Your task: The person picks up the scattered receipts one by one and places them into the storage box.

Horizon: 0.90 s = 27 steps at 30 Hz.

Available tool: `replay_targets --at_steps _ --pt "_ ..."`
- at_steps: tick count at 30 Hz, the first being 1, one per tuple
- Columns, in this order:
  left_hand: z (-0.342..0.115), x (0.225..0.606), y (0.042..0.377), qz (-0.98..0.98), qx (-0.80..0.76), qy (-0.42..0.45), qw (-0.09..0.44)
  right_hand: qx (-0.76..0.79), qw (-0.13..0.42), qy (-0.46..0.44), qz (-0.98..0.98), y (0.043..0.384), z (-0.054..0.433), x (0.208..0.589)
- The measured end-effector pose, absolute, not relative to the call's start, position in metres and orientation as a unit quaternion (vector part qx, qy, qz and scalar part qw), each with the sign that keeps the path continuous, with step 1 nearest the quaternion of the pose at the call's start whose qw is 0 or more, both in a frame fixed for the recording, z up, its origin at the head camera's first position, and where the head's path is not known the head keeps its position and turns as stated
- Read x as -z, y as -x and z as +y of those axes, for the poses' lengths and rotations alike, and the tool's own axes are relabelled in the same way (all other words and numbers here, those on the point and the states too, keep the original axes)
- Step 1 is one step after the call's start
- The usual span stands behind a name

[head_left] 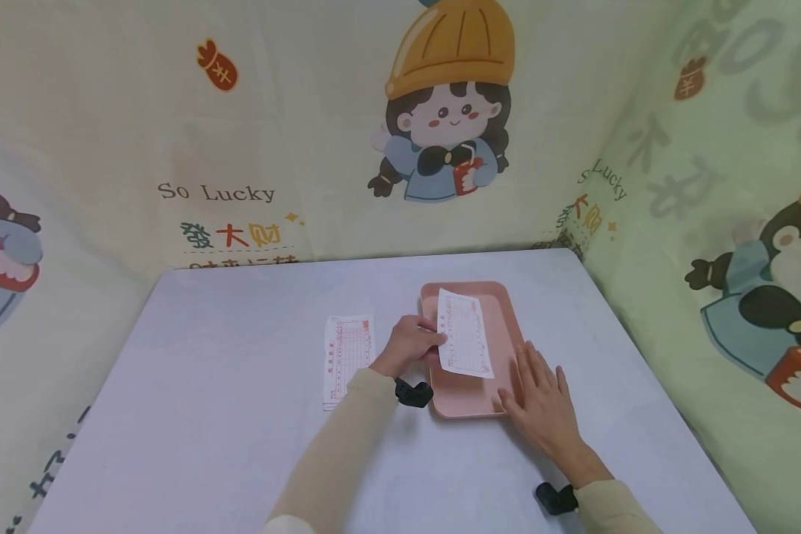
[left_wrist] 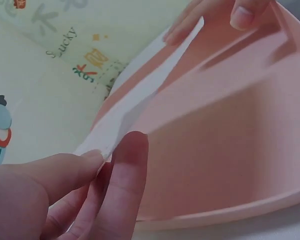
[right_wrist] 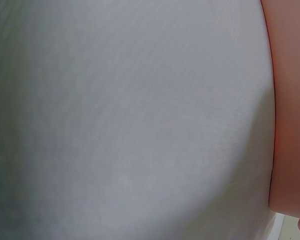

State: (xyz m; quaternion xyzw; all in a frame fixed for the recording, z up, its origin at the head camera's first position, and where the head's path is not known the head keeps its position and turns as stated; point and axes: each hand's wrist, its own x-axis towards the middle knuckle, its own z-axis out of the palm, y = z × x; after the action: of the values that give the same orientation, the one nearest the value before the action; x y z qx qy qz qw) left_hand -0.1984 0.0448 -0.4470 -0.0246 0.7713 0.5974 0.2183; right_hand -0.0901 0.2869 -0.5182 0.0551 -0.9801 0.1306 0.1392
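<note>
A white paper form (head_left: 463, 334) printed with red lines and text is held over a pink tray (head_left: 463, 400). My left hand (head_left: 410, 345) pinches its left edge; in the left wrist view the thumb (left_wrist: 92, 157) and fingers grip the thin sheet (left_wrist: 140, 107), which stands tilted above the tray floor. My right hand (head_left: 544, 400) lies with straight fingers at the tray's right rim, and its fingers also appear at the top of the left wrist view. To the left, a stack of similar forms (head_left: 350, 352) lies on the table, partly covered by the left forearm.
The white tabletop (head_left: 227, 371) spreads around the tray and fills most of the right wrist view. Cartoon-printed cloth walls (head_left: 327, 111) rise behind the table and at both sides. Black wrist cameras (head_left: 414, 393) are strapped to both wrists.
</note>
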Motion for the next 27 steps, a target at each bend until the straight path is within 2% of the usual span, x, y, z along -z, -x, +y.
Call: replay_targets --at_steps 8,20,27 --pt "0.051 0.441 0.193 0.772 -0.602 0.017 0.202 -0.140 0.141 -0.062 -0.978 0.090 0.286 0.518" --pt "0.030 0.432 0.195 0.734 -0.612 0.016 0.293 -0.132 0.140 -0.057 -0.980 0.089 0.285 0.517" --pt "-0.003 0.429 0.195 0.710 -0.650 0.013 0.271 -0.130 0.139 -0.058 -0.980 0.089 0.285 0.516"
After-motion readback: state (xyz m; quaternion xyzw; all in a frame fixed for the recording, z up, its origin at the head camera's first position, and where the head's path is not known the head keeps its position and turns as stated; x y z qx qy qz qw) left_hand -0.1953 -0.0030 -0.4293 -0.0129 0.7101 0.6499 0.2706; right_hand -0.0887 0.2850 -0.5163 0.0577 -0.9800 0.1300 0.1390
